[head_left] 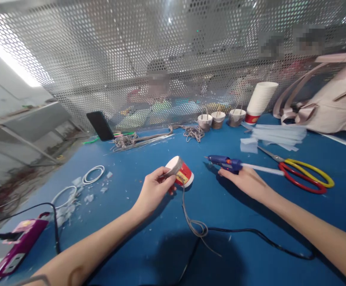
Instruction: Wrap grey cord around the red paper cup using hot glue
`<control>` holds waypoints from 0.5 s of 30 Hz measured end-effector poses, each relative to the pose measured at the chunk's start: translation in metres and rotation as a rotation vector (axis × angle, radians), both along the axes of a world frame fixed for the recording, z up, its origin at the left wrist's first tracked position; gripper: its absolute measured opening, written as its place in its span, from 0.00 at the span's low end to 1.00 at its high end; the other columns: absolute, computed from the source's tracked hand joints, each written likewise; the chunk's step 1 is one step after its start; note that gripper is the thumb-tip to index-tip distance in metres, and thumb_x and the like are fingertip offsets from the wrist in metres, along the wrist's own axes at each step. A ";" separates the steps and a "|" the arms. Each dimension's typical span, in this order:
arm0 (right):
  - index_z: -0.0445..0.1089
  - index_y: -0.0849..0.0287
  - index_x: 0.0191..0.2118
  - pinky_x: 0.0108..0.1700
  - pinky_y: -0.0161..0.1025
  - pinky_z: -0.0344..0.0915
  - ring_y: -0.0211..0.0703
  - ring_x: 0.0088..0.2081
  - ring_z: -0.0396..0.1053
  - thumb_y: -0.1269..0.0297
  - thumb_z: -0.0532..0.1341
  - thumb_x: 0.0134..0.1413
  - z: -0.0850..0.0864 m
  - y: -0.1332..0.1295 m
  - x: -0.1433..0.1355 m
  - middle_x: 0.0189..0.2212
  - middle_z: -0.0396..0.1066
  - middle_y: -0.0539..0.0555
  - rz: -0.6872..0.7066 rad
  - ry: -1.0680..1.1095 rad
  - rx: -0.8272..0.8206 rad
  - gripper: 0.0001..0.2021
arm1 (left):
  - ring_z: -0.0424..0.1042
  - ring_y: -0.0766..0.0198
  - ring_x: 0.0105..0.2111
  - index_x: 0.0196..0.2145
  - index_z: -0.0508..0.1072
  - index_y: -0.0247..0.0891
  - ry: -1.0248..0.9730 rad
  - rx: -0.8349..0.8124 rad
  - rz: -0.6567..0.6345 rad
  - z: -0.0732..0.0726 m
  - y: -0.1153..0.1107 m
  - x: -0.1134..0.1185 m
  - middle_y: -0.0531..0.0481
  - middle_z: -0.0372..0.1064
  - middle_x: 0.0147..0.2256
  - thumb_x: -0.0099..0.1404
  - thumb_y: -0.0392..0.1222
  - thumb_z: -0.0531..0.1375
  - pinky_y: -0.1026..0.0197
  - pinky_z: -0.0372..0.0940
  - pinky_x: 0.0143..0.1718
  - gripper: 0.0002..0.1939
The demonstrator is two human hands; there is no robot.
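Paper cup (186, 173), pinched by left hand (155, 188), could buckle if squeezed; right of it, right hand (247, 182) grips glue gun (224, 161).

Red-and-white paper cup (184, 173), blue glue gun (227, 162)

A person's left hand (155, 188) pinches a small paper cup (185, 174), tilted over, its red printed side turned right, with a thin grey cord (187, 216) trailing down onto the blue surface (128, 169). The right hand (248, 182) is curled around a blue glue gun (227, 162), nozzle pointing left, apart from the cup, a pale stick (263, 169) jutting out behind. Red-and-yellow-handled scissors (290, 163) lie just right of it. At the far side I see three small cups (218, 120) beside a leaning cup stack (262, 99); a phone (100, 125) stands tilted far left, a purple power strip (20, 248) near left.
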State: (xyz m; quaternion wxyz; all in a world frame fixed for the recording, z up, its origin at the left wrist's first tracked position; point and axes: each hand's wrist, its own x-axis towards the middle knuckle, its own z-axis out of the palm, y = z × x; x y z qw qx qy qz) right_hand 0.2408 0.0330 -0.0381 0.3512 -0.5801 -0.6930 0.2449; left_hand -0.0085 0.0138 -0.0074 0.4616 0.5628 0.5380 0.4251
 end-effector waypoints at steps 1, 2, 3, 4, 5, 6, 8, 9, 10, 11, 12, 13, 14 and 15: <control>0.70 0.57 0.23 0.34 0.39 0.67 0.44 0.30 0.72 0.58 0.55 0.53 0.003 -0.008 -0.002 0.24 0.74 0.51 0.022 0.031 -0.030 0.14 | 0.66 0.69 0.20 0.28 0.71 0.34 -0.005 -0.007 0.002 0.000 0.001 0.000 0.55 0.68 0.19 0.54 0.40 0.59 0.66 0.63 0.22 0.06; 0.68 0.57 0.21 0.34 0.38 0.66 0.43 0.28 0.71 0.56 0.54 0.54 0.007 -0.017 -0.006 0.22 0.73 0.51 0.045 0.054 -0.078 0.16 | 0.66 0.69 0.19 0.28 0.70 0.34 -0.008 -0.014 0.002 0.000 0.001 0.000 0.55 0.68 0.19 0.54 0.40 0.59 0.66 0.63 0.22 0.06; 0.66 0.57 0.20 0.31 0.37 0.66 0.41 0.25 0.70 0.54 0.55 0.54 0.012 -0.026 -0.009 0.19 0.71 0.50 0.046 0.081 -0.105 0.17 | 0.66 0.69 0.19 0.28 0.70 0.34 -0.010 -0.021 -0.002 -0.001 0.002 0.000 0.55 0.68 0.19 0.54 0.39 0.59 0.66 0.63 0.22 0.06; 0.66 0.56 0.22 0.26 0.35 0.64 0.39 0.21 0.67 0.52 0.56 0.53 0.017 -0.035 -0.014 0.17 0.68 0.48 0.053 0.100 -0.121 0.16 | 0.66 0.69 0.19 0.28 0.70 0.34 -0.011 -0.025 -0.006 -0.001 0.002 0.000 0.55 0.68 0.20 0.54 0.39 0.59 0.65 0.63 0.23 0.06; 0.65 0.56 0.24 0.23 0.34 0.62 0.38 0.19 0.64 0.52 0.57 0.53 0.021 -0.042 -0.019 0.16 0.66 0.47 0.068 0.096 -0.119 0.14 | 0.66 0.69 0.19 0.29 0.70 0.34 -0.014 -0.027 -0.010 -0.001 0.002 0.001 0.55 0.68 0.20 0.54 0.39 0.59 0.65 0.63 0.23 0.05; 0.64 0.56 0.25 0.22 0.34 0.60 0.37 0.18 0.62 0.53 0.57 0.52 0.024 -0.048 -0.023 0.16 0.65 0.46 0.086 0.086 -0.091 0.13 | 0.66 0.69 0.19 0.29 0.70 0.33 -0.014 -0.029 -0.016 -0.001 0.002 0.001 0.54 0.68 0.20 0.54 0.38 0.59 0.65 0.64 0.23 0.05; 0.65 0.56 0.26 0.21 0.33 0.58 0.36 0.19 0.60 0.55 0.58 0.52 0.027 -0.055 -0.031 0.17 0.65 0.46 0.141 0.050 -0.018 0.11 | 0.66 0.69 0.20 0.29 0.70 0.33 -0.012 -0.032 -0.032 -0.001 0.001 0.002 0.54 0.68 0.21 0.53 0.37 0.59 0.65 0.64 0.24 0.05; 0.65 0.56 0.27 0.22 0.33 0.58 0.35 0.19 0.60 0.56 0.57 0.53 0.027 -0.056 -0.033 0.18 0.65 0.46 0.167 0.034 0.021 0.10 | 0.67 0.69 0.20 0.29 0.70 0.33 -0.009 -0.033 -0.039 -0.002 0.001 0.002 0.54 0.69 0.21 0.53 0.36 0.58 0.65 0.64 0.24 0.05; 0.65 0.56 0.28 0.23 0.33 0.58 0.35 0.19 0.60 0.57 0.57 0.53 0.026 -0.057 -0.034 0.18 0.65 0.46 0.188 0.021 0.052 0.09 | 0.67 0.69 0.20 0.30 0.70 0.33 -0.005 -0.035 -0.049 -0.002 0.000 0.002 0.53 0.69 0.22 0.53 0.36 0.58 0.65 0.64 0.25 0.05; 0.65 0.56 0.28 0.23 0.33 0.58 0.35 0.19 0.60 0.58 0.57 0.54 0.024 -0.058 -0.035 0.19 0.65 0.46 0.206 0.010 0.076 0.09 | 0.67 0.69 0.20 0.30 0.70 0.33 -0.004 -0.037 -0.060 -0.002 0.000 0.003 0.53 0.70 0.23 0.53 0.36 0.58 0.64 0.64 0.25 0.05; 0.65 0.56 0.29 0.23 0.33 0.59 0.35 0.19 0.60 0.59 0.57 0.55 0.022 -0.058 -0.035 0.19 0.65 0.46 0.215 0.000 0.095 0.08 | 0.67 0.69 0.21 0.30 0.70 0.33 -0.005 -0.036 -0.069 -0.003 -0.001 0.003 0.52 0.70 0.24 0.54 0.36 0.58 0.64 0.64 0.25 0.05; 0.65 0.56 0.29 0.24 0.33 0.59 0.34 0.19 0.60 0.59 0.57 0.55 0.020 -0.057 -0.034 0.19 0.66 0.46 0.218 -0.008 0.109 0.08 | 0.68 0.68 0.21 0.31 0.70 0.33 -0.004 -0.035 -0.077 -0.003 -0.001 0.003 0.52 0.71 0.25 0.54 0.36 0.58 0.64 0.65 0.24 0.06; 0.65 0.56 0.29 0.24 0.32 0.58 0.34 0.19 0.60 0.59 0.57 0.55 0.019 -0.057 -0.034 0.19 0.66 0.46 0.216 -0.013 0.122 0.08 | 0.68 0.68 0.21 0.31 0.70 0.33 -0.001 -0.035 -0.086 -0.003 -0.002 0.004 0.51 0.71 0.25 0.54 0.36 0.58 0.64 0.65 0.24 0.06; 0.65 0.56 0.29 0.24 0.32 0.58 0.34 0.19 0.60 0.60 0.57 0.55 0.017 -0.057 -0.033 0.19 0.66 0.46 0.210 -0.016 0.130 0.07 | 0.68 0.68 0.21 0.31 0.70 0.33 0.005 -0.033 -0.094 -0.003 -0.002 0.004 0.51 0.71 0.25 0.54 0.36 0.58 0.64 0.65 0.24 0.06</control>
